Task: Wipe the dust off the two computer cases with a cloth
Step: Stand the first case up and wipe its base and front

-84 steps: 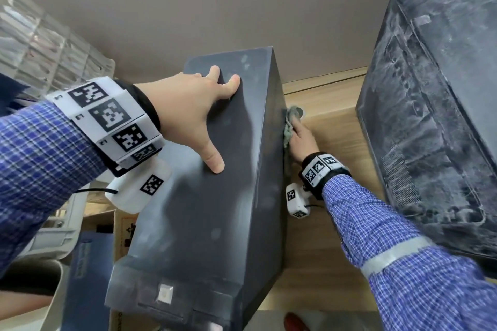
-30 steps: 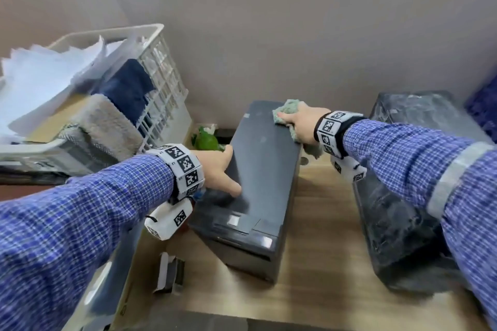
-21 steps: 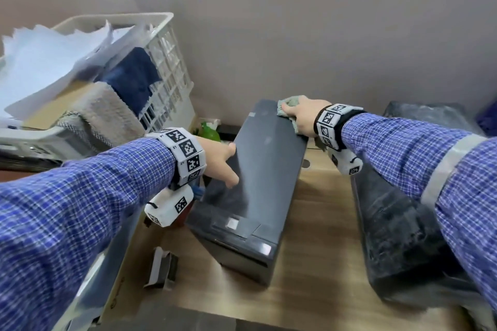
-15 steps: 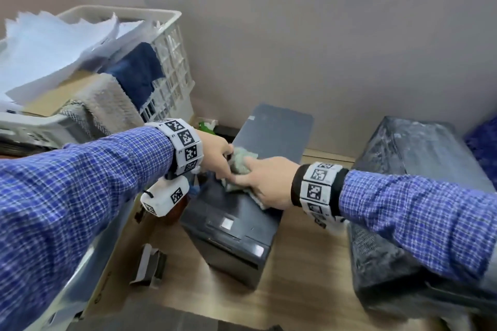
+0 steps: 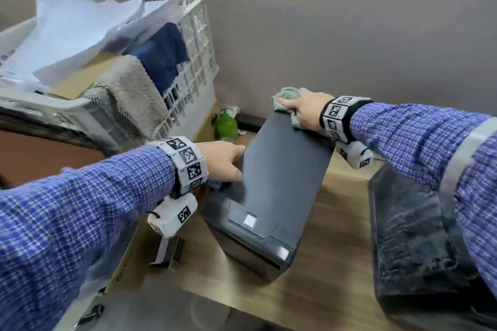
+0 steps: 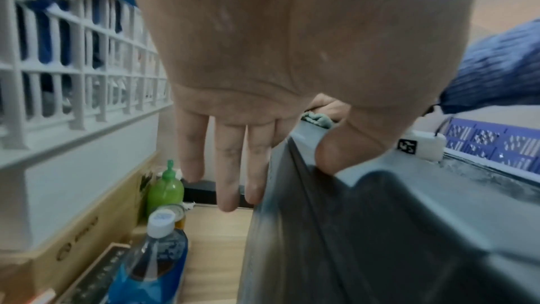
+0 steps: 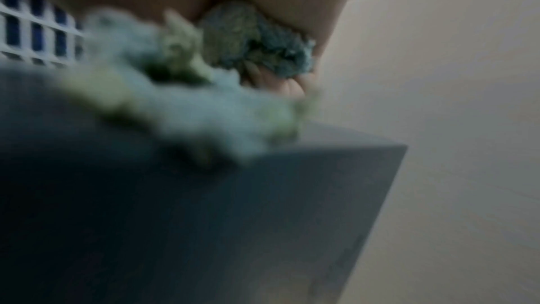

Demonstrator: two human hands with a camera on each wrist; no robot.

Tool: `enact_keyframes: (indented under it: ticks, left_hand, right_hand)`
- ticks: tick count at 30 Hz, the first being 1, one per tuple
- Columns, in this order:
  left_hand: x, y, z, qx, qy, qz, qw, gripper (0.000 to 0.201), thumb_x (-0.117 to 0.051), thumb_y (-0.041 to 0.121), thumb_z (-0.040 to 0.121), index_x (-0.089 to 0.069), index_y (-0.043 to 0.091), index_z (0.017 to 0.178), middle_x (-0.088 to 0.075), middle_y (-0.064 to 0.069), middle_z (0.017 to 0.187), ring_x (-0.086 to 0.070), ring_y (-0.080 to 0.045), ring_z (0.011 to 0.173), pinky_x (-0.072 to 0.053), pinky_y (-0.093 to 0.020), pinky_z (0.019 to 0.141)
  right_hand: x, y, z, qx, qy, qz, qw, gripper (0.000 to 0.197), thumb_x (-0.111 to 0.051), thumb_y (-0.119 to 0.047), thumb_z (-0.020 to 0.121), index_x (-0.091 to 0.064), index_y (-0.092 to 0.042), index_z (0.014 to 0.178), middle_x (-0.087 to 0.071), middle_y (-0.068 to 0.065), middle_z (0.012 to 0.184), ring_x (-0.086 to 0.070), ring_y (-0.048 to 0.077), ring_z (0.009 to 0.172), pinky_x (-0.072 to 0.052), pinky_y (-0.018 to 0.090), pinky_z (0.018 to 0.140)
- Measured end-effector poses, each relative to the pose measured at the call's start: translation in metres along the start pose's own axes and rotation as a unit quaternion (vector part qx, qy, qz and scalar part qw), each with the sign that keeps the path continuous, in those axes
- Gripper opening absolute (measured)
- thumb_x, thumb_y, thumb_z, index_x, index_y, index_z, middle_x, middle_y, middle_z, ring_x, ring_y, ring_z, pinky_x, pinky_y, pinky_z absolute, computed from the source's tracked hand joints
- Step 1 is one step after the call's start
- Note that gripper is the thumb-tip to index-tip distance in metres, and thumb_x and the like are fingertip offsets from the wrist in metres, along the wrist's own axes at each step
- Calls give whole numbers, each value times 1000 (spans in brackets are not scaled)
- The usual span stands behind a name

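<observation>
The dark computer case [image 5: 279, 169] stands in the middle of the head view, its top mostly free of dust. My left hand [image 5: 226, 161] rests on its left top edge: the thumb lies on top and the straight fingers [image 6: 228, 170] hang down along the side panel [image 6: 292, 251]. My right hand [image 5: 301, 110] grips a bunched green cloth [image 5: 286, 94] at the far end of the case top [image 7: 204, 216]. The cloth [image 7: 204, 105] is blurred in the right wrist view. A second case [image 5: 411, 236], heavily dusty, stands to the right.
A white lattice basket [image 5: 199, 43] full of papers and fabrics stands at the left on a cardboard box [image 6: 73, 239]. A green bottle [image 5: 227, 123] and a clear bottle [image 6: 157, 251] stand beside the case. A wall is close behind. A blue crate [image 6: 496, 145] is at far right.
My right hand has swept the cloth from the near left of the case top, beside my left hand, to its far end. My left hand stays on the left edge.
</observation>
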State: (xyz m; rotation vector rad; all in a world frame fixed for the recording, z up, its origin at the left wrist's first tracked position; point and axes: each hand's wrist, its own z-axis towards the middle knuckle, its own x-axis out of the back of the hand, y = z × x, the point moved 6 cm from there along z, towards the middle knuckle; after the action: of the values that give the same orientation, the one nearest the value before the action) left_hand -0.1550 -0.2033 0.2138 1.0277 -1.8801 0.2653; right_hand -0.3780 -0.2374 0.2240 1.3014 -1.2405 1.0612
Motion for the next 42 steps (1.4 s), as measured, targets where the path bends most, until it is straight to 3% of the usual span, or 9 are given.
enact_keyframes:
  ticks: [5,14,19,22,25,29,36,39,42]
  left_hand:
    - [4,-16,-9,37,9,50,998,34,-60,25,83,-65,11,114,-69,-6,99,-63,-25,92,-55,-35,83]
    - [34,5,-19,45,74,96,992,23,-54,14,86,-67,8,104,-68,-12,102,-64,-30,94,-55,-35,81]
    - [34,29,-36,15,56,141,988,17,-53,15,89,-62,8,101,-65,-11,99,-61,-29,89,-51,-34,74]
    - [27,35,-45,-4,31,147,989,29,-53,10,86,-63,7,113,-65,-10,109,-62,-30,96,-54,-35,80]
    - [22,33,-55,-8,25,155,988,53,-58,11,87,-49,10,139,-59,-8,130,-59,-26,114,-53,-35,91]
    - [22,23,-63,3,46,173,984,44,-55,12,85,-53,8,128,-61,-11,121,-61,-28,107,-54,-42,93]
    - [20,23,-79,-9,71,164,984,35,-57,23,92,-58,8,124,-65,-12,118,-62,-30,105,-52,-40,92]
    - [9,27,-84,-30,47,159,986,41,-61,18,90,-58,10,130,-63,-6,117,-61,-25,104,-52,-35,92]
    - [0,28,-89,-30,36,146,988,55,-52,2,88,-50,14,142,-57,-5,134,-57,-24,119,-50,-31,96]
  right_hand:
    - [2,-9,1,16,-24,-39,999,59,-41,-36,95,-19,-47,149,-28,10,148,-52,36,117,-41,32,91]
    - [7,-141,-115,269,-76,-26,960,59,-38,-24,96,-21,-49,147,-7,2,156,-49,16,95,-43,26,75]
    - [-2,-156,-143,234,-112,3,966,63,-35,-18,97,-20,-54,146,-6,0,158,-57,27,103,-50,33,87]
    - [-1,-141,-164,212,-115,12,970,58,-35,-16,97,-30,-53,142,-15,-8,154,-58,23,91,-51,31,74]
    - [-3,-117,-191,185,-144,62,970,54,-32,-16,100,-39,-55,138,-36,-14,127,-53,16,84,-47,22,72]
    - [9,-116,-193,145,-66,152,975,42,-34,-24,104,-47,-47,137,-39,-7,93,-48,15,90,-33,21,83]
    - [24,-208,-163,239,-63,27,969,43,-40,-23,100,-47,-38,139,-46,1,137,-50,23,121,-39,25,98]
    - [29,-191,-183,219,-64,44,973,40,-45,-19,99,-51,-29,137,-52,5,134,-52,27,117,-42,32,91]
    - [18,-165,-218,237,-80,14,968,45,-35,-22,102,-40,-47,139,-42,-1,111,-56,26,86,-49,36,81]
